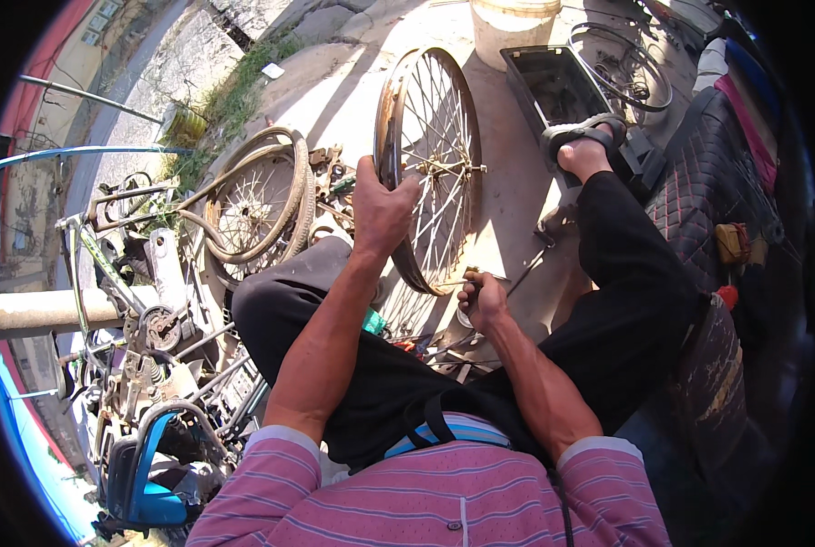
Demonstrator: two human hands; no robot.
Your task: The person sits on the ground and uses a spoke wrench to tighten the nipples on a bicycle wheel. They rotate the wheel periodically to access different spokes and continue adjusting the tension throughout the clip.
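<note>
A bare, rusty spoked bicycle wheel (476, 196) stands upright in front of me, without a tyre. My left hand (384, 208) is closed round its left side, thumb against the rim. Low on the wheel, my right hand (486, 299) is closed in a pinch beside the rim. Something small and brassy shows at its fingertips, too small to name. The hub and axle (437, 170) sit at the wheel's centre, with spokes running out to the rim.
At left lie another wheel (243, 211) with loose tyres, a bicycle frame (106, 264) and piled metal parts. A black crate (553, 87) and a pale bucket (514, 27) stand ahead. My sandalled foot (585, 146) rests near the crate. A quilted dark seat cover (708, 182) is at right.
</note>
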